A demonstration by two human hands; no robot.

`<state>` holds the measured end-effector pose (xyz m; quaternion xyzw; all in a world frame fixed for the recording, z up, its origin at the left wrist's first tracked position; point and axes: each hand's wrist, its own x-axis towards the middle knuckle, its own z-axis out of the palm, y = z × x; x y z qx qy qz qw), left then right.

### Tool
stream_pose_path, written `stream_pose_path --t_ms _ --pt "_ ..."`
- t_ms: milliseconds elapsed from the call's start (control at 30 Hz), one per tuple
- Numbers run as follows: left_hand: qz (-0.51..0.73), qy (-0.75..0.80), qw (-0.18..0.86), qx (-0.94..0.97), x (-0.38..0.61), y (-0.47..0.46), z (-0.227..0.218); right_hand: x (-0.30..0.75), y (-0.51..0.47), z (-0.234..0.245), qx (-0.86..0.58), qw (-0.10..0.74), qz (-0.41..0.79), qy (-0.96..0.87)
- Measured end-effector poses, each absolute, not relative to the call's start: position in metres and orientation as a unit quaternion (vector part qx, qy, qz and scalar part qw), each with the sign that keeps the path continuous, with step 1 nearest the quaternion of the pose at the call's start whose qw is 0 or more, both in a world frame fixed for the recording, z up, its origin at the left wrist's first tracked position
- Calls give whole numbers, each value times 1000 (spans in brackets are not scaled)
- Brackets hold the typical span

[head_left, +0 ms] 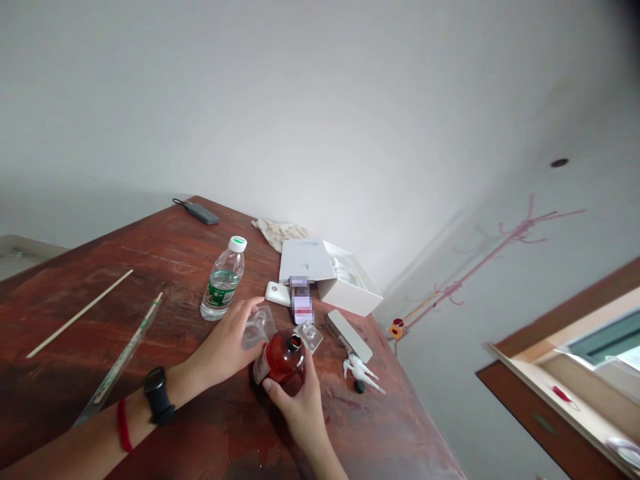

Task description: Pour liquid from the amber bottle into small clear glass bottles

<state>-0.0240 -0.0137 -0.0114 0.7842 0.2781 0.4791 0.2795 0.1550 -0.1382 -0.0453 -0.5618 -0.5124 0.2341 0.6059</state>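
My right hand [303, 407] is wrapped round an amber bottle [284, 360] with an uncapped mouth, low over the wooden table; whether its base rests there is hidden. On the bottle's other side, my left hand [233, 343] has its fingers stretched apart over a clear plastic piece [261, 325]. The left thumb reaches to the bottle's side, and whether it touches is unclear. A second clear plastic piece [310, 337] lies just behind the bottle. To the right are white nozzle-like parts [359, 368] and a small black cap [359, 386].
Behind the hands stand a water bottle [224, 283], a phone [302, 308], a white device [278, 293] and an open white box [350, 293]. A grey case [350, 335] lies right; a wooden stick [80, 313] and a wrapped stick [123, 360] lie left.
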Motion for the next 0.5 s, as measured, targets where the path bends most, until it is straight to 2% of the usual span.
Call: stream_pose_path --t_ms 500 --pt "466 249 230 817 -38 -20 -9 148 -148 -37 -568 608 230 -505"
